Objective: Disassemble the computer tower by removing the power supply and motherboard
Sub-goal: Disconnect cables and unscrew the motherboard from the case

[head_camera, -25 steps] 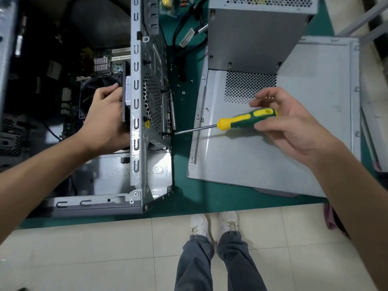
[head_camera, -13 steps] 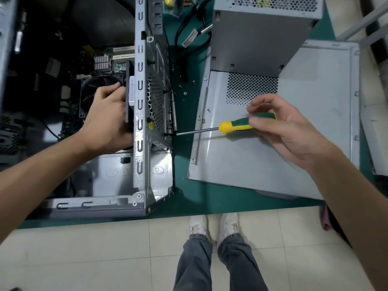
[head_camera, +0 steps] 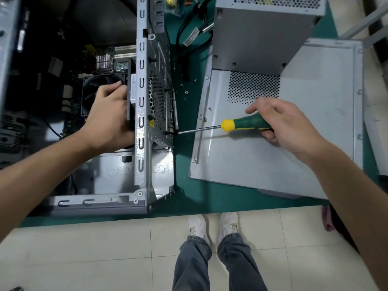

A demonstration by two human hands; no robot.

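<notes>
- The computer tower (head_camera: 144,127) stands open on the green surface (head_camera: 201,198), its perforated rear panel facing our right; the motherboard (head_camera: 117,64) sits deep inside, and a grey box we take for the power supply (head_camera: 258,34) is already out, standing on the loose side panel (head_camera: 294,139)
- A screw (head_camera: 168,132) low on that rear panel is the point in hand; the screwdriver (head_camera: 233,125) lies nearly level, tip at the screw, long axis running rightward away from the panel
- Our right hand (head_camera: 287,124) is clamped round the green handle, well right of the screw, so turning must stay in line with that axis
- Our left hand (head_camera: 109,120) is inside the case, fingers curled on the black fan (head_camera: 109,80) just behind the panel
- We judge the fan would drop inward once freed, so the left hand is the nearer support
</notes>
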